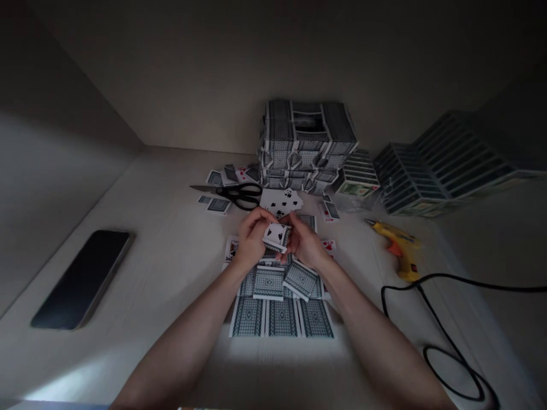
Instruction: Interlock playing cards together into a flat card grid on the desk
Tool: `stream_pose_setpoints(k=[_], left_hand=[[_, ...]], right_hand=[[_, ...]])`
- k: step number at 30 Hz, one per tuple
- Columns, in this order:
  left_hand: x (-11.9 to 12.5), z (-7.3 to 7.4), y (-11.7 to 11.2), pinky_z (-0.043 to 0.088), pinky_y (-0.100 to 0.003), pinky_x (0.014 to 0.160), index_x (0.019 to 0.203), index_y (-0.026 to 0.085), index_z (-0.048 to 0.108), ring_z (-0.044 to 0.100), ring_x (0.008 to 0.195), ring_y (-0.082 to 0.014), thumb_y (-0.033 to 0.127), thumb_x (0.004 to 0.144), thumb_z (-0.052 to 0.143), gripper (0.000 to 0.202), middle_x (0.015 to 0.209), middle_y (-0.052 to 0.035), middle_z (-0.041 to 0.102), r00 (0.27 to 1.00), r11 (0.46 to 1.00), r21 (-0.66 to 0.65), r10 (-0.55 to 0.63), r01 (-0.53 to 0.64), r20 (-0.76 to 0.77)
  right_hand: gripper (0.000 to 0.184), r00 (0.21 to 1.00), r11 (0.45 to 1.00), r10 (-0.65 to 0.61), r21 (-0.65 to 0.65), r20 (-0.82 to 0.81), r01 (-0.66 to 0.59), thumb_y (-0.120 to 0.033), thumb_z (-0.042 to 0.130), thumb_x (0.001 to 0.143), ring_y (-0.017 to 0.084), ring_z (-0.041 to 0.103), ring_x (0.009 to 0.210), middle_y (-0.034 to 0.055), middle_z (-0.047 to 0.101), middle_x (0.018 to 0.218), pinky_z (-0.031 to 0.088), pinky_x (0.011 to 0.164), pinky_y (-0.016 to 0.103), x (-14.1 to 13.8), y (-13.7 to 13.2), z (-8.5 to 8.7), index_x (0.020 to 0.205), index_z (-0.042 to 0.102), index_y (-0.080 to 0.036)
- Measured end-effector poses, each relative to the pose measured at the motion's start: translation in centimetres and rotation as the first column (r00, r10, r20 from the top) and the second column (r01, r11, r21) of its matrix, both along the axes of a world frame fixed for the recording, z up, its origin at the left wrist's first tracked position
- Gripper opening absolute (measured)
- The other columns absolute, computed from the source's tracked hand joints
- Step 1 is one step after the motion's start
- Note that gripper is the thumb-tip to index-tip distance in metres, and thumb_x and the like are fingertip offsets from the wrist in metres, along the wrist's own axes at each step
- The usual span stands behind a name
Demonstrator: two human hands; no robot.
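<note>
Both my hands meet at the middle of the desk around a small folded piece of playing card (276, 235) with black spades on it. My left hand (251, 238) pinches its left side and my right hand (304, 242) grips its right side, fingers curled. Under my hands lie folded card pieces (268, 283) and a row of face-down cards (282, 318). Just beyond my fingers lies a face-up spade card (282, 201). Further back stands a built structure of folded cards (305, 145).
Black scissors (237, 194) lie left of the structure among loose cards. A yellow glue gun (399, 250) lies at the right, its black cord (444, 336) looping toward me. Several card decks (431, 168) are stacked back right. A dark phone (83, 278) lies at the left.
</note>
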State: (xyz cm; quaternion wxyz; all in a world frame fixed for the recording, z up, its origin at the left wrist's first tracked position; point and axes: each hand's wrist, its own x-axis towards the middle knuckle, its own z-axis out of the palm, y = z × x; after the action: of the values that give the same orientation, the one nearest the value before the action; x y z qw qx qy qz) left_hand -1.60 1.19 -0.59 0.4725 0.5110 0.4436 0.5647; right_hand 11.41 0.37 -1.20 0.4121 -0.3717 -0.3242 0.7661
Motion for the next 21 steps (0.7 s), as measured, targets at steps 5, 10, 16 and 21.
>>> stream_pose_setpoints(k=[5, 10, 16, 21], left_hand=[[0.0, -0.2, -0.1, 0.034, -0.022, 0.045, 0.063, 0.018, 0.057, 0.046, 0.049, -0.0105, 0.021, 0.075, 0.043, 0.019, 0.056, 0.0013, 0.052, 0.999, 0.999, 0.003, -0.047, 0.047, -0.016], [0.2, -0.4, 0.2, 0.033, -0.021, 0.042, 0.074, 0.018, 0.060, 0.044, 0.047, -0.0100, 0.025, 0.080, 0.044, 0.018, 0.056, 0.0026, 0.050, 0.999, 0.999, -0.034, 0.036, -0.037, -0.038], [0.4, -0.9, 0.6, 0.038, -0.022, 0.052, 0.065, 0.017, 0.057, 0.049, 0.055, -0.0112, 0.036, 0.084, 0.045, 0.029, 0.057, 0.0018, 0.052, 0.987, 0.993, -0.042, 0.101, -0.107, -0.126], [0.5, -1.3, 0.6, 0.037, -0.022, 0.054, 0.067, 0.017, 0.056, 0.049, 0.057, -0.0108, 0.034, 0.083, 0.050, 0.024, 0.059, 0.0028, 0.052, 0.951, 0.998, 0.024, 0.056, -0.051, -0.304]], right_hand=[[0.037, 0.994, 0.997, 0.075, 0.012, 0.083, -0.076, -0.053, 0.054, 0.077, 0.016, 0.057, 0.035, 0.0003, 0.060, 0.048, 0.040, 0.026, 0.022, 0.1, 0.0, -0.3, 0.080, 0.053, -0.016], [0.036, 0.993, 0.996, -0.010, 0.087, 0.117, 0.000, -0.053, 0.057, 0.075, 0.014, 0.056, 0.034, -0.0023, 0.061, 0.050, 0.044, 0.029, 0.023, 0.0, -0.1, -0.6, 0.082, 0.054, -0.018], [0.038, 0.943, 0.962, -0.202, 0.235, 0.264, 0.140, -0.058, 0.053, 0.077, 0.013, 0.049, 0.029, -0.0057, 0.055, 0.044, 0.041, 0.028, 0.024, -0.6, -0.3, -1.2, 0.079, 0.056, -0.020], [0.036, 0.885, 0.938, -0.277, 0.307, 0.376, 0.163, -0.058, 0.050, 0.080, 0.013, 0.045, 0.029, -0.0071, 0.048, 0.040, 0.041, 0.030, 0.026, -0.8, -0.4, -1.1, 0.075, 0.056, -0.023]])
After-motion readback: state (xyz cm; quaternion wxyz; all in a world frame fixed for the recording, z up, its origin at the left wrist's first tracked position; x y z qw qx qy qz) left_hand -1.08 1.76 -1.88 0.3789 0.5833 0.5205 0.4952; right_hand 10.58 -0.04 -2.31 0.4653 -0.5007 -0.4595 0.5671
